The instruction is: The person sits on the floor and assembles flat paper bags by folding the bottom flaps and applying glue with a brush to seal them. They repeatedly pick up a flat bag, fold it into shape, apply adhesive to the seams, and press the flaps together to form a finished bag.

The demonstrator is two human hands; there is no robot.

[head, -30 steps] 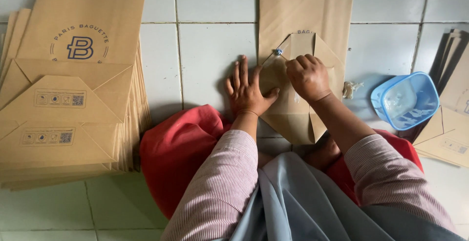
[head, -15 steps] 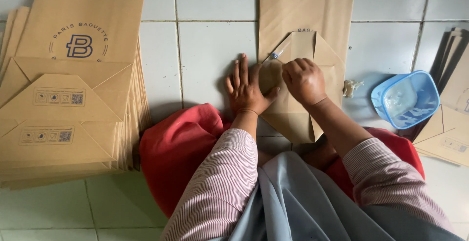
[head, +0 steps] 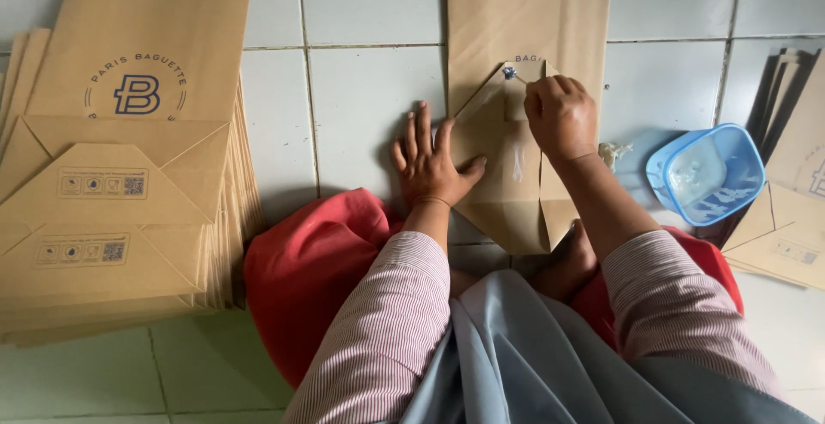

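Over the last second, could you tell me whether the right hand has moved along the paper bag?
Yes. The right hand has moved up the paper bag, away from the person, toward the flap's tip; the blue tub stays put.

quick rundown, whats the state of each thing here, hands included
paper bag: flat on the tiled floor, bottom flaps folded open
left hand: open, palm down, pressing the bag's left edge
right hand: closed around a small brush at the flap tip
blue tub: open, no lid, whitish paste inside
bag stack: flat, piled at left, bottoms folded shut
second bag stack: flat, at right edge, partly cut off
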